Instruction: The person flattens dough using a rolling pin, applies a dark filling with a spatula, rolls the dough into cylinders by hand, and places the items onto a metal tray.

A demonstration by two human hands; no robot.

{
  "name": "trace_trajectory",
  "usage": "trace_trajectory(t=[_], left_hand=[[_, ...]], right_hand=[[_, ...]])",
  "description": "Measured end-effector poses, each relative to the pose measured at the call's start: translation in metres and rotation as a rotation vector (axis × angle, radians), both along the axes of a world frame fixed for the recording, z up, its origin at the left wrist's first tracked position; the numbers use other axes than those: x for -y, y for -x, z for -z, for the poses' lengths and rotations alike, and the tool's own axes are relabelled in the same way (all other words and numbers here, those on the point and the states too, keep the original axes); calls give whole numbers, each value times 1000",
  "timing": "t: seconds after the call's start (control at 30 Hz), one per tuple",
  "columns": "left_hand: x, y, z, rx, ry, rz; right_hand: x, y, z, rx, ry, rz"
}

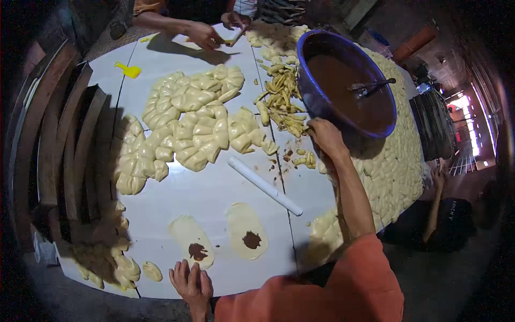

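Observation:
My left hand (190, 284) lies with fingers spread at the table's near edge, its fingertips at a flat oval of dough (185, 231) with a dark brown filling patch (197, 251). A similar oval (244, 220) with brown filling lies to its right, below a white rolling tube (263, 185). My right hand (324, 137) reaches to the pile of yellow banana-like strips (284, 96) beside a blue tub (383, 121) of brown mixture with a utensil in it. Its fingers are curled at the strips; what they hold is too small to make out.
Dough lumps cover the middle (188, 129) and right (391, 172) of the white table (139, 59). A co-worker's hands (206, 35) hold a white tube at the far side, near a yellow scraper (129, 70). Another person (437, 214) is at the right. Dark boards (64, 134) stand at the left.

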State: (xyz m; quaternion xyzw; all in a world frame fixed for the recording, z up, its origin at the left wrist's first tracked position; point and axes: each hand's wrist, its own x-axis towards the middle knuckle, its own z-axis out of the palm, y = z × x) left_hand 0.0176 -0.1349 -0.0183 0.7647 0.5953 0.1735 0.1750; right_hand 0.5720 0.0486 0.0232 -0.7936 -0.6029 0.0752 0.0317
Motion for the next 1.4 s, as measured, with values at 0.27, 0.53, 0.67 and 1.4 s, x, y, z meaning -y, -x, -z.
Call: trace_trajectory(t=[0.27,0.53,0.67,1.4], left_hand=[[2,-3,2,12,-34,-23],[-3,-5,-4,27,-35,-4],[-2,-4,0,56,-77,-10],[-60,-124,-54,717,410,253]], right_hand=[[4,3,-10,-699,-238,226],[27,29,-14,-1306,-180,351],[42,64,-17,-1358,-181,397],[175,225,-19,-1543,52,213]])
